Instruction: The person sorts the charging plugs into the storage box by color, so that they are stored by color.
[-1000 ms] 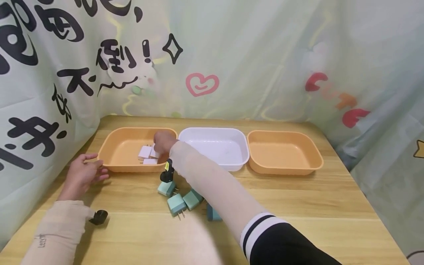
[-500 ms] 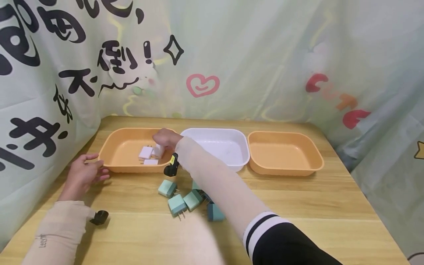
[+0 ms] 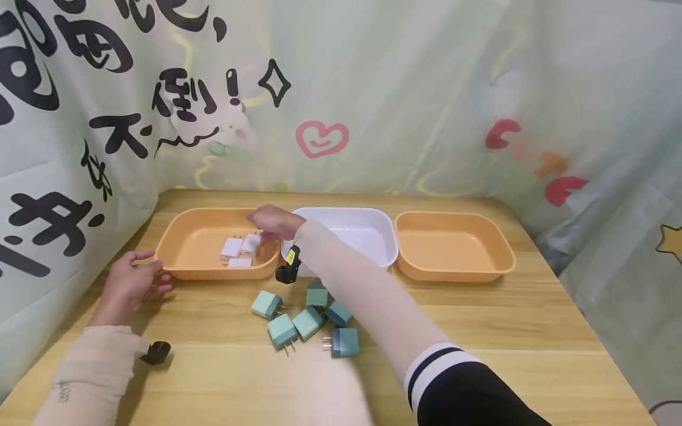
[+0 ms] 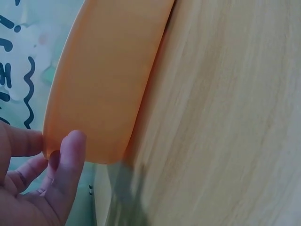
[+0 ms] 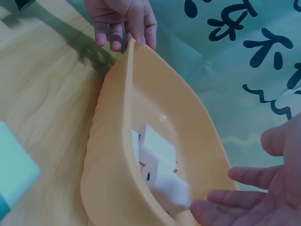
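In the head view, my left hand [image 3: 128, 287] holds the near-left corner of an orange tray [image 3: 183, 236], thumb at the rim and fingers against the outer wall [image 4: 108, 84]. Three white charger plugs lie in that tray; one white charger [image 3: 251, 244] sits nearest my right hand [image 3: 277, 222]. That hand hovers over the tray's right end with fingers spread and nothing in them. In the right wrist view, its fingertips [image 5: 242, 176] overlap the tray's rim close to a white charger [image 5: 169, 188]. Several teal charger plugs [image 3: 308, 322] lie on the wooden table in front.
A white tray [image 3: 367, 216] stands beside the left orange tray, partly behind my right forearm. Farther right is another orange tray [image 3: 455, 271]. A printed curtain [image 3: 415, 106] hangs behind the table [image 3: 479, 355] and along its sides.
My right hand has let go of a white charger in the left tray and drawn up and to the right, fingers opening. My left hand stays at the tray's corner.
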### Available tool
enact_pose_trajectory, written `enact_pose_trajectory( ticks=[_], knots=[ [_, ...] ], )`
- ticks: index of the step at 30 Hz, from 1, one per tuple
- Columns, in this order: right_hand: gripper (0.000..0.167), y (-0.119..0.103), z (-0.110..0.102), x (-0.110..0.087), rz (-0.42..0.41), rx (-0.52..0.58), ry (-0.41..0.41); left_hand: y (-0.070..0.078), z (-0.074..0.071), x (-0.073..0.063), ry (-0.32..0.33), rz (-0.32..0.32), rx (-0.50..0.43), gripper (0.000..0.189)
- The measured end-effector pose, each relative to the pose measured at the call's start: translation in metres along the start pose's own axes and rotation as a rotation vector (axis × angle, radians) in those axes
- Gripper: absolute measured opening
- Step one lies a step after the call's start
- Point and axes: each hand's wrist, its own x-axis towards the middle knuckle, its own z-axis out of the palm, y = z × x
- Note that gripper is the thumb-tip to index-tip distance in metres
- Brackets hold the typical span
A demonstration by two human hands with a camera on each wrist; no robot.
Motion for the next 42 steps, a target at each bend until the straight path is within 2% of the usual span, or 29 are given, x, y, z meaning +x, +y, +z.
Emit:
enact_pose_trajectory(
  ticks=[4,9,12,14,16,19,21,26,31,35,42],
  knots=[
    [0.052,0.002,-0.009,-0.01,0.007,0.08,-0.03,0.001,0.0,-0.001,0.003,0.001,0.038,0.051],
    [0.051,0.007,-0.021,-0.023,-0.019,0.143,-0.038,0.006,-0.001,-0.008,0.089,0.018,0.146,0.042],
    [0.049,0.01,-0.03,-0.033,-0.027,0.145,-0.034,0.012,0.0,-0.014,0.131,0.045,0.235,0.041],
    [0.048,0.012,-0.034,-0.04,-0.029,0.129,-0.044,0.017,0.002,-0.018,0.125,0.064,0.235,0.037],
    [0.046,0.014,-0.038,-0.048,-0.033,0.106,-0.053,0.022,0.006,-0.02,0.086,0.077,0.177,0.03],
    [0.046,0.017,-0.045,-0.061,-0.042,0.081,-0.069,0.032,0.016,-0.022,-0.009,0.085,0.038,0.022],
    [0.046,0.02,-0.05,-0.069,-0.047,0.077,-0.072,0.038,0.026,-0.024,-0.074,0.108,0.007,0.026],
    [0.047,0.027,-0.059,-0.089,-0.077,0.073,-0.094,0.054,0.054,-0.034,-0.206,0.179,0.074,0.048],
    [0.046,0.035,-0.067,-0.11,-0.103,0.059,-0.11,0.069,0.081,-0.044,-0.313,0.165,0.084,0.051],
    [0.047,0.043,-0.073,-0.126,-0.113,0.082,-0.109,0.076,0.104,-0.047,-0.372,0.148,0.103,0.053],
    [0.045,0.062,-0.079,-0.15,-0.086,0.104,-0.08,0.075,0.142,-0.047,-0.46,0.112,0.113,0.047]
  ],
)
